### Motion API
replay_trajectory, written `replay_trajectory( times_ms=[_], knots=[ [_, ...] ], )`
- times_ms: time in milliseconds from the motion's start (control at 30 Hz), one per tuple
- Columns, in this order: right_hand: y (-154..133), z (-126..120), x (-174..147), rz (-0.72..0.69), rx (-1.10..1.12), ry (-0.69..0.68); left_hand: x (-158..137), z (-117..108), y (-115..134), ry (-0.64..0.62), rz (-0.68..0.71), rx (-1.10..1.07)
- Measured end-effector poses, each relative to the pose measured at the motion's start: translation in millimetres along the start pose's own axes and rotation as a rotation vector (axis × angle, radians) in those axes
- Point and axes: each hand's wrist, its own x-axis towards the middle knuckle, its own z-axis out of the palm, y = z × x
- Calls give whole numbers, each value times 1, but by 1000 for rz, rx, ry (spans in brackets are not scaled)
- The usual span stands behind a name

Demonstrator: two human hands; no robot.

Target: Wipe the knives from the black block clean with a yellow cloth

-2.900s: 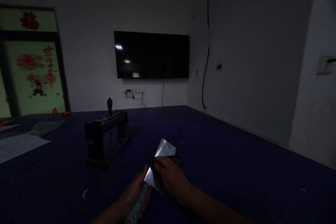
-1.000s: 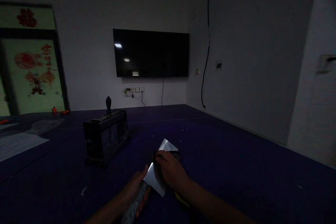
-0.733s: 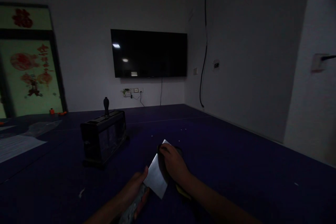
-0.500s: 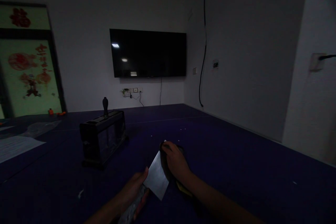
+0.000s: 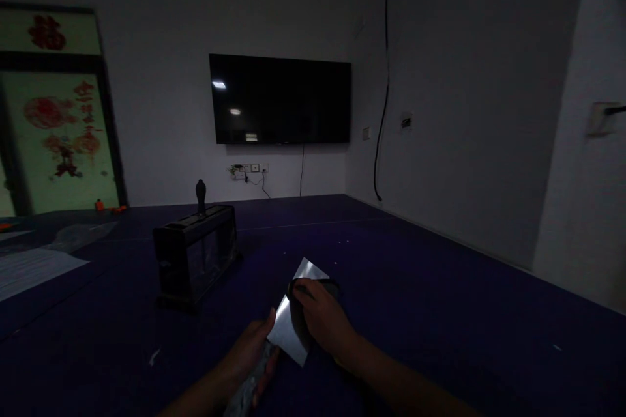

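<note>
At the left of the purple surface (image 5: 415, 300) lies a paper sheet (image 5: 39, 270). Next stands a black box (image 5: 171, 267), a dark knob (image 5: 200, 194) upright on top. Near the middle, the left hand (image 5: 252, 342) has its fingers wrapped around the handle (image 5: 247, 388) of a metal blade (image 5: 287, 332), which slants toward the far right. To its right, the right hand's (image 5: 320, 316) fingers clamp a dark pad (image 5: 333, 286) against the blade.

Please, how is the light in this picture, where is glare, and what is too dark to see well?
Head view: dim overall, the purple surface nearly black toward the bottom; head view: glare streaks the flat metal piece in the left hand, and light reflections spot the television; head view: the dark item in the right hand is unclear.
</note>
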Motion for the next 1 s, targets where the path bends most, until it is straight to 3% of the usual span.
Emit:
replay_trajectory(
  times_ms=[300, 633, 1000],
  knots=[
    [3, 1, 2, 8, -24, -17, -4, 1, 4, -45, 39, -9],
    [23, -5, 7, 236, -86, 96, -11, 4, 13, -108, 32, 105],
    [29, -1, 3, 250, -174, 221, -15, 7, 16, -123, 53, 122]
  ],
)
